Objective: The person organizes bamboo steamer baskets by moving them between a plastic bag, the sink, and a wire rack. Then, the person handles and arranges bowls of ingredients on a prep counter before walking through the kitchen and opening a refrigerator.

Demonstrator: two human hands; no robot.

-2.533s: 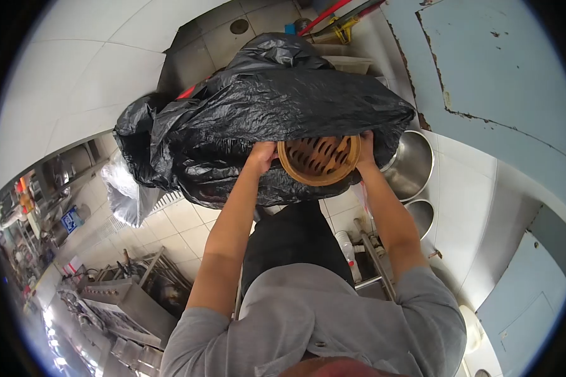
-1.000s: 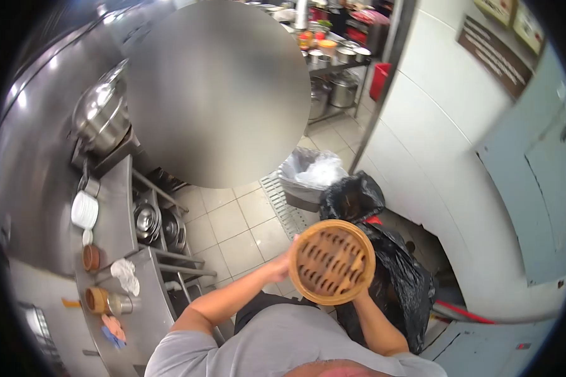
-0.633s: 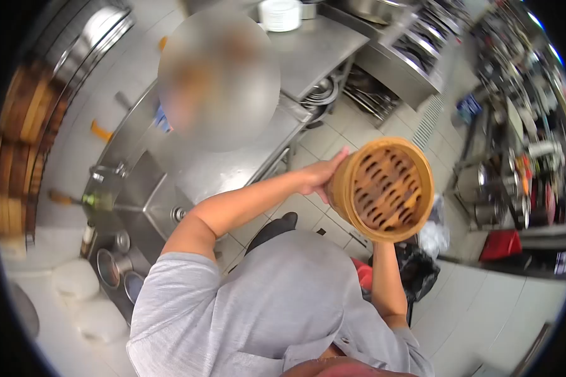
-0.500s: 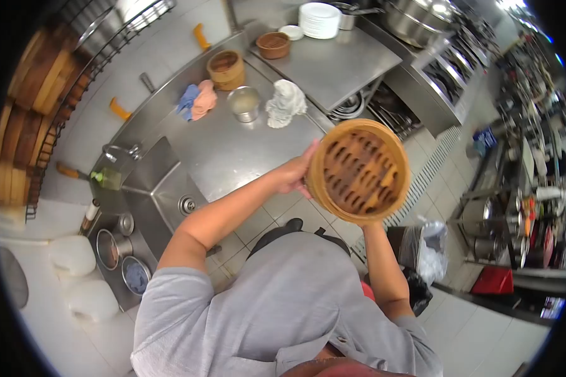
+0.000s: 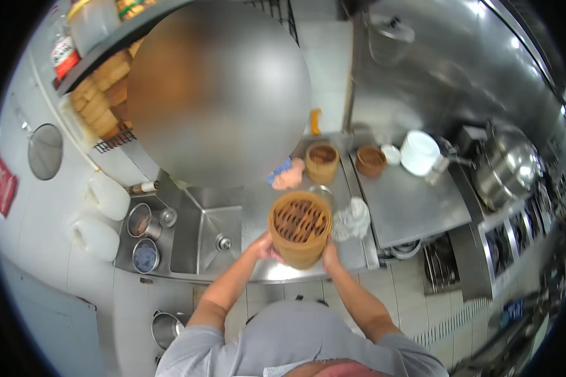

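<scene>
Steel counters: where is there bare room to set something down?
The right-hand worktop is bare between the white plates and its front edge; a narrower patch shows between the sink and the held steamer. Crowded: from pink cloth to white cloth.

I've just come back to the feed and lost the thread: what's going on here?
The person's left hand and right hand hold a bamboo steamer from opposite sides at the steel counter. Whether it touches the counter can't be told. Beyond it stands another steamer, with a pink cloth to its left; a white cloth lies to the right of the held one.
</scene>
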